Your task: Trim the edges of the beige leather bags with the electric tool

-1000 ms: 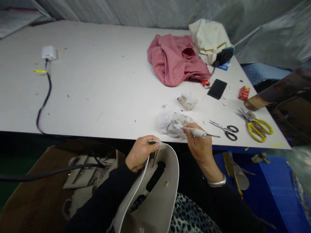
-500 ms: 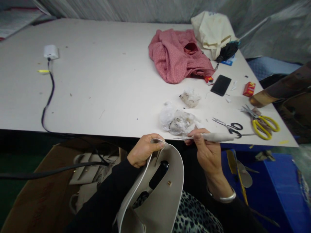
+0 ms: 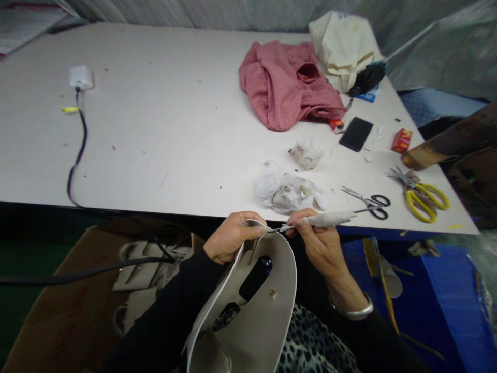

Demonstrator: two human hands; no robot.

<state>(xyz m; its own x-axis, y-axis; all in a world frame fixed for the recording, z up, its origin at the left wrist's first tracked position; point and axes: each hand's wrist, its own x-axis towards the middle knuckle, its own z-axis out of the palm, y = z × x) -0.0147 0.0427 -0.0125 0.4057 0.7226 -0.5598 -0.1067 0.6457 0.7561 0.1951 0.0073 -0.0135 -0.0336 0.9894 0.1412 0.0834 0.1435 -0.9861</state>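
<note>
My left hand (image 3: 230, 239) is closed, pinching the top edge of a cream leather bag panel (image 3: 252, 316) that rests on my lap. My right hand (image 3: 316, 241) is closed round a thin tool with a cloth-wrapped handle (image 3: 324, 220). The tool's metal tip touches the panel's edge right beside my left thumb. Both hands hover just in front of the white table's near edge (image 3: 155, 207).
On the table lie crumpled stained plastic wads (image 3: 289, 191), black scissors (image 3: 368, 201), yellow-handled shears (image 3: 423, 194), a black phone (image 3: 356, 133), a small red box (image 3: 400, 140), a pink cloth (image 3: 289, 85) and a cream bag (image 3: 344, 46). A black cable (image 3: 77, 150) runs to a white plug. A cardboard box (image 3: 70, 290) with pieces stands at lower left.
My right hand turned the tool round from the plastic wad and brought its tip left to the panel's edge at my left thumb. My left hand kept its pinch.
</note>
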